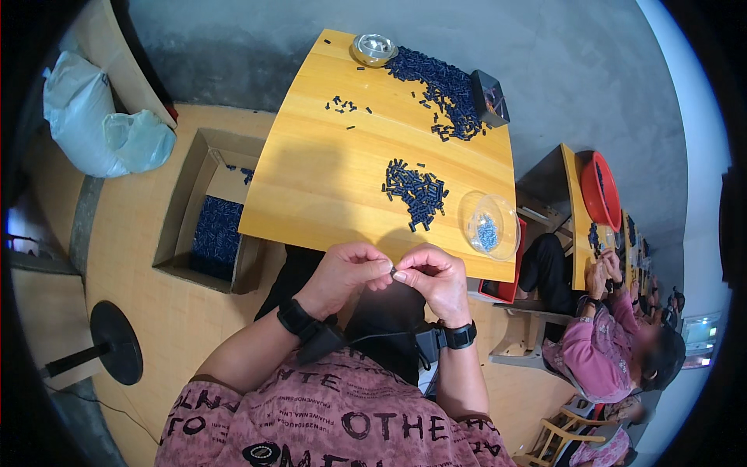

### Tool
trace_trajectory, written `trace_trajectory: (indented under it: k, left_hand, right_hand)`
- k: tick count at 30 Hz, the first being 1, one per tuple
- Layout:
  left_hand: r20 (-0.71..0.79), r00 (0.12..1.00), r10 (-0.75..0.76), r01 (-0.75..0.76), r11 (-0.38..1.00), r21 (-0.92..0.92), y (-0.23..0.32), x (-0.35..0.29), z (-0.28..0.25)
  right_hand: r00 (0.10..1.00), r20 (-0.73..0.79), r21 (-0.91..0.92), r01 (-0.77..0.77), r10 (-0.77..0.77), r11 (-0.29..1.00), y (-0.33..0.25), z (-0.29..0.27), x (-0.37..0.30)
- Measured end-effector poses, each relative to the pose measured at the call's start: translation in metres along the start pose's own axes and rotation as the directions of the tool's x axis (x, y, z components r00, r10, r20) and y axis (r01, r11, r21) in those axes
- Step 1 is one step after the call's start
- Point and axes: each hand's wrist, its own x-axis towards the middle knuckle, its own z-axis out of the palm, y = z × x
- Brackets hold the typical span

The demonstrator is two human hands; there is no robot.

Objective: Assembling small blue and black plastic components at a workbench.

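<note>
Pinched by left hand [348, 272] and right hand [436, 282]: small dark piece [394, 272]; fingertip work apparently underway, steady pinch likely required.

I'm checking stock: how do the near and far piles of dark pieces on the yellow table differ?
The far pile is larger than the near pile. The far pile stretches in a band; the near pile is more compact. The far pile lies beside a black box; the near pile stands apart from it. Both are dark and lie on the table.
</note>
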Motion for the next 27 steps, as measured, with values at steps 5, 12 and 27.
trace_trajectory:
  k: [5, 12, 27]
  left_hand:
    - [0.013, 1.0, 0.001, -0.001, 1.0, -0.031, -0.005, -0.001, 0.0]
    - [-0.02, 1.0, 0.014, -0.016, 0.993, -0.117, -0.002, -0.005, 0.009]
    - [0.005, 0.999, 0.046, -0.045, 0.998, -0.04, -0.003, -0.025, 0.025]
  right_hand:
    - [0.999, 0.039, 0.044, -0.038, 0.037, 0.998, 0.001, 0.001, -0.002]
    - [0.998, 0.064, 0.25, -0.03, 0.014, 0.968, -0.005, -0.001, -0.009]
    - [0.996, -0.015, 0.007, 0.094, -0.093, 0.996, -0.016, -0.001, -0.036]
